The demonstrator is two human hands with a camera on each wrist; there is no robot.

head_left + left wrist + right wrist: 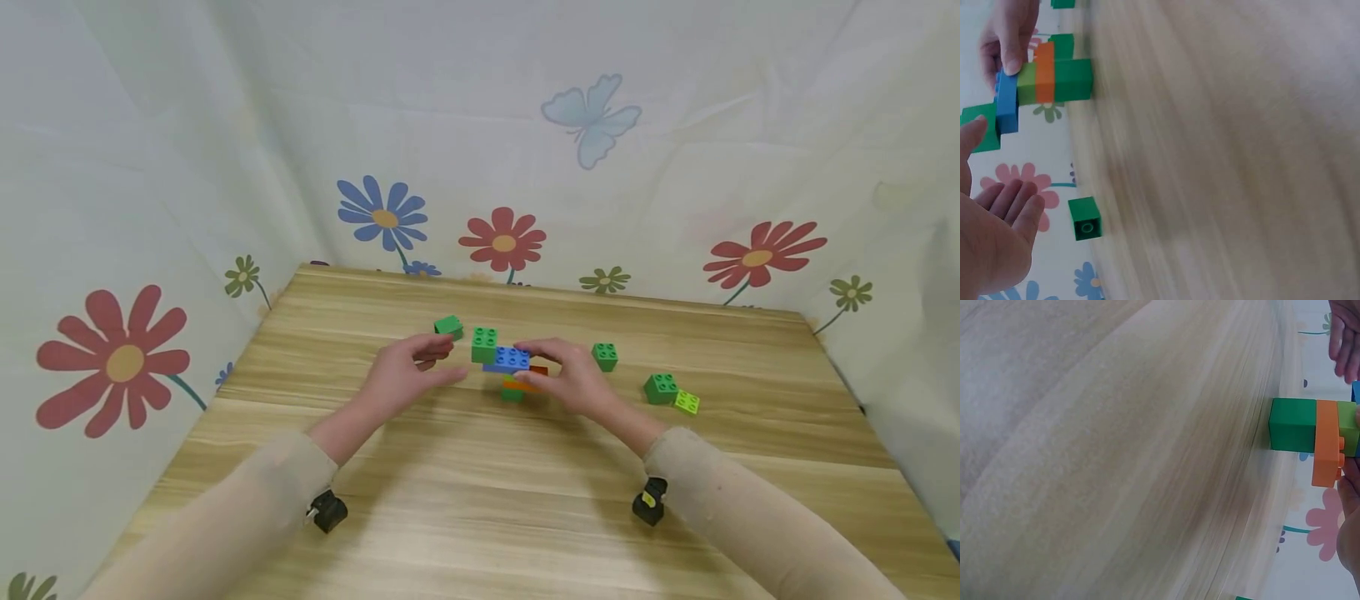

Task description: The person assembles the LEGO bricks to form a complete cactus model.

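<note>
A stack of toy building bricks stands at mid-table, with a green brick (pixel 1292 424) at its base. Over that lie an orange brick (pixel 1326 442) and a lime-green brick (pixel 1026 84), then a long blue brick (pixel 512 358) jutting left. Another green brick (pixel 484 345) sits on the blue brick's left end. My right hand (pixel 572 375) grips the blue brick's right end between thumb and fingers. My left hand (pixel 408 368) is just left of the upper green brick, fingers relaxed and apart from the thumb, holding nothing. In the left wrist view its thumb overlaps that brick.
Behind my left hand a green brick (pixel 448 327) lies on its side. To the right of my right hand are a green brick (pixel 604 357), another green brick (pixel 661 388) and a small lime-green brick (pixel 687 402). A flowered cloth (pixel 450 125) hangs around the wooden table (pixel 480 517).
</note>
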